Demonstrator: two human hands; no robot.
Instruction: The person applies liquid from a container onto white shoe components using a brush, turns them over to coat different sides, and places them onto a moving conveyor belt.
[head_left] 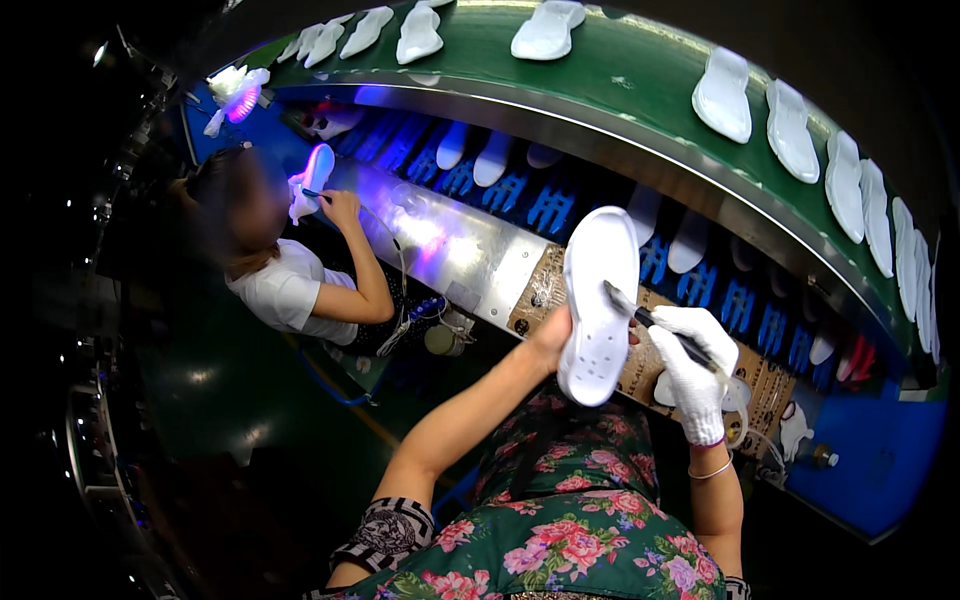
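A white shoe sole (602,250) with small holes near its lower end is held upright in front of me. My bare left hand (553,338) grips it by its left edge, with the fingers partly hidden behind it. In a white knit glove, my right hand (692,368) is closed around a dark-handled brush (628,303). The brush tip touches or lies just over the middle of the sole's face; I cannot tell which. A pale thin tube (742,425) hangs below the gloved hand.
A green conveyor belt (640,75) carrying several white soles curves across the far side. Below it, a shelf holds blue racks (550,207) and more soles. Brown cardboard (540,290) covers part of the metal bench (440,240). At the left, a co-worker (300,285) holds a lit sole.
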